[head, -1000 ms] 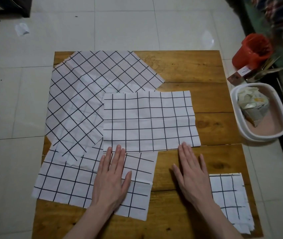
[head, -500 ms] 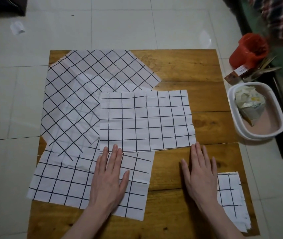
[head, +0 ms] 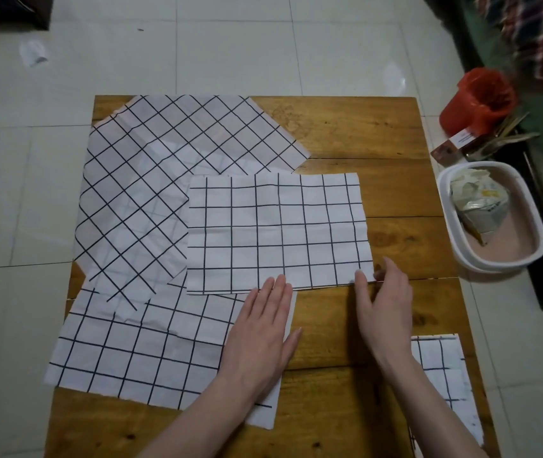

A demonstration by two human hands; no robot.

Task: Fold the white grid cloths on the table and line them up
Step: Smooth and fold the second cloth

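Note:
Three white grid cloths lie flat and overlapping on the wooden table (head: pixel 356 133). The top cloth (head: pixel 276 229) sits in the middle, a diagonal one (head: pixel 151 180) at the back left, a third (head: pixel 137 345) at the front left. A folded grid cloth (head: pixel 442 375) lies at the front right edge. My left hand (head: pixel 260 335) rests flat on the front left cloth, fingertips at the top cloth's near edge. My right hand (head: pixel 384 309) has its fingers at the top cloth's near right corner, thumb on the cloth; whether it pinches the corner is unclear.
A white oval tub (head: pixel 458 259) holding a crumpled packet stands on the floor right of the table. Behind it are a red bin (head: pixel 475 100) and some sticks. Pale tiled floor surrounds the table; a paper scrap (head: pixel 33 54) lies far left.
Both hands slid to the right and forward. My right hand left the bare wood and reached the top cloth's near right corner. My left hand shifted right along the front cloth.

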